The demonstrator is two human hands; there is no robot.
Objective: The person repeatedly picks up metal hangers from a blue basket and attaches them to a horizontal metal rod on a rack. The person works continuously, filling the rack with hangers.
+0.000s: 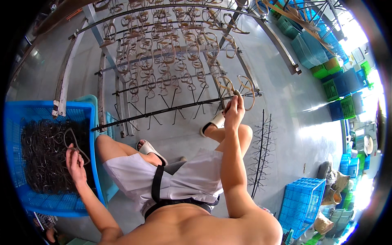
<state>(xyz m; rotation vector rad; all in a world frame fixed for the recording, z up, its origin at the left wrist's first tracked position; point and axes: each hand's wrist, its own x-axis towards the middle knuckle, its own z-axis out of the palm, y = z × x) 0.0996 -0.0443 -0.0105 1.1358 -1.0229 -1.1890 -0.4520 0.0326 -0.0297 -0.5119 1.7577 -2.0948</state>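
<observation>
At the left, my left hand point(75, 163) pinches a dark eyeglass frame point(87, 157) by one side, over a blue crate point(93, 143) heaped with dark eyeglass frames point(45, 159). My right hand point(234, 112) reaches forward, its fingers closed on an amber eyeglass frame point(254, 96) at the right end of a black bar point(163, 110) with wire hooks. Whether that frame hangs on a hook is hidden by my fingers. Along the rest of this bar, the visible hooks carry no frames.
Beyond the bar, a metal rack holds many hanging eyeglass frames point(145, 61) in rows. A hooked black rod point(261, 155) lies on the floor to the right. A blue basket point(302, 200) stands at lower right, and stacked bins point(308, 49) line the far right.
</observation>
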